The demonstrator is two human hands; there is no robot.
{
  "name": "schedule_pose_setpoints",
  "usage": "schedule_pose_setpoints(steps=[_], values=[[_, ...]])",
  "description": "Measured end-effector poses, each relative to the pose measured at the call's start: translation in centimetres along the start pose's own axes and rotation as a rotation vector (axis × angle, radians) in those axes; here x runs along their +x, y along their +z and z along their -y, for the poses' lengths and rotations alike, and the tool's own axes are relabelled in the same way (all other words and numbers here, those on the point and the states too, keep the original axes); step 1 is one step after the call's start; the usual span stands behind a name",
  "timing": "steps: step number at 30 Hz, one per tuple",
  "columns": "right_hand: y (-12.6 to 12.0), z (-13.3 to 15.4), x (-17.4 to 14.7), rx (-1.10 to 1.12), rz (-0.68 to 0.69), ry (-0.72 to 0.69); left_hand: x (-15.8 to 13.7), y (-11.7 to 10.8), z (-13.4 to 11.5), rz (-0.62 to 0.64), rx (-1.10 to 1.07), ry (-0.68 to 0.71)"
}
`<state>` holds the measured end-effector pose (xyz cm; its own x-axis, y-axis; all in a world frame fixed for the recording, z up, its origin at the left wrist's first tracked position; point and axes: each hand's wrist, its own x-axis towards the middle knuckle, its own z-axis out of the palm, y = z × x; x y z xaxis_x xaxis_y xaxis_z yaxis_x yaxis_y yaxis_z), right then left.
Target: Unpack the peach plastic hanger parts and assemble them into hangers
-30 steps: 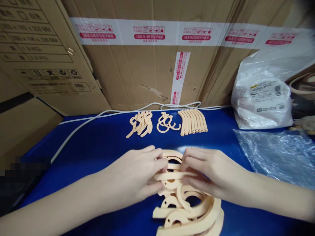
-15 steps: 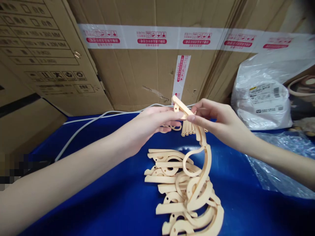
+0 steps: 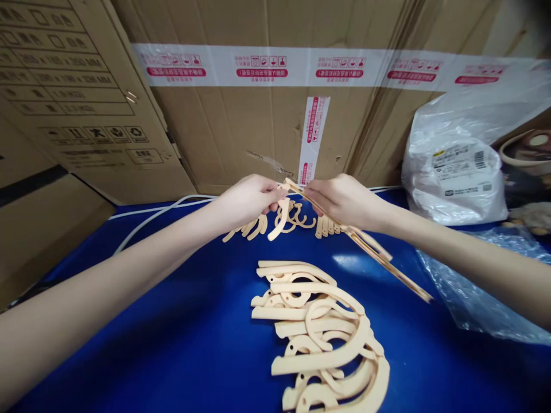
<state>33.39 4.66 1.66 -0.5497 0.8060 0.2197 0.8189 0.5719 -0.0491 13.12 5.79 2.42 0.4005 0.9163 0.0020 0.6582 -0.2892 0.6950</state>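
My left hand (image 3: pixel 253 198) is closed in a pinch on a short curved beige hanger arm (image 3: pixel 279 221), which hangs below the fingertips. My right hand (image 3: pixel 338 198) grips a long beige plastic hanger (image 3: pixel 387 264), seen nearly edge-on and slanting down to the right. Its upper end reaches my left fingertips, where the two parts meet; my fingers partly hide the joint. Nearer to me lies a pile of folding hangers (image 3: pixel 322 358) with curved arms and round hooks. Behind my hands lie loose hooks (image 3: pixel 295 221) and more loose arms (image 3: pixel 325 228).
A blue surface (image 3: pixel 172 321) lies under everything. Cardboard boxes (image 3: pixel 241 132) stand at the back and left. A white cable (image 3: pixel 142 226) runs along the back. To the right are a white plastic bag (image 3: pixel 456 183) and clear plastic wrap (image 3: pixel 469 292).
The hanger has been lifted off the pile and turned edge-on, its free end swinging right. My left hand has moved slightly left and now pinches a curved arm; my right hand has shifted left.
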Motion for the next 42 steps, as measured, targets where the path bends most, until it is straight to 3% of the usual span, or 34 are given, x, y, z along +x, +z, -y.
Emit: schedule_pose_setpoints(steps=[2,6,9,14,19,21,24,25,27,30,33,38,42], values=[[0.1,-1.2,0.5,0.291,0.061,0.0,-0.2,-0.4,0.8,0.002,0.08,-0.025],[-0.3,-3.4,0.6,0.866,0.16,0.224,-0.3,-2.0,3.8,-0.018,0.038,-0.138],[-0.7,-3.5,0.3,1.178,0.099,0.375,0.1,-3.0,6.7,-0.05,-0.018,-0.242],[-1.3,-1.8,-0.1,1.431,-0.07,0.494,0.8,-3.0,9.6,-0.071,0.064,-0.279],[-1.7,-0.5,-0.8,1.543,-0.326,0.523,0.0,-1.9,7.7,-0.313,0.235,-0.167],[-1.7,-0.1,-1.0,1.562,-0.383,0.503,-0.7,-0.9,5.5,-0.271,-0.075,-0.071],[-1.4,0.1,-1.3,1.513,-0.455,0.472,-2.2,1.0,2.3,0.25,-0.715,-0.108],[-1.3,0.0,-1.5,1.467,-0.495,0.451,-2.6,1.5,1.5,0.321,-0.832,-0.113],[-1.1,-0.5,-1.9,1.353,-0.561,0.39,-3.4,2.3,0.8,0.341,-0.972,-0.106],[-1.1,-1.6,-2.6,1.184,-0.571,0.287,-3.9,2.7,0.8,0.253,-1.03,-0.109],[-1.5,-2.0,-3.4,0.926,-0.483,0.206,-3.9,2.5,0.7,0.219,-1.013,-0.139],[-1.5,-0.9,-4.1,0.198,-0.317,0.148,-4.0,2.4,-0.3,0.279,-1.002,-0.153],[-0.8,-0.1,-4.5,0.015,-0.2,0.14,-4.6,2.6,-1.1,0.365,-1.097,-0.134]])
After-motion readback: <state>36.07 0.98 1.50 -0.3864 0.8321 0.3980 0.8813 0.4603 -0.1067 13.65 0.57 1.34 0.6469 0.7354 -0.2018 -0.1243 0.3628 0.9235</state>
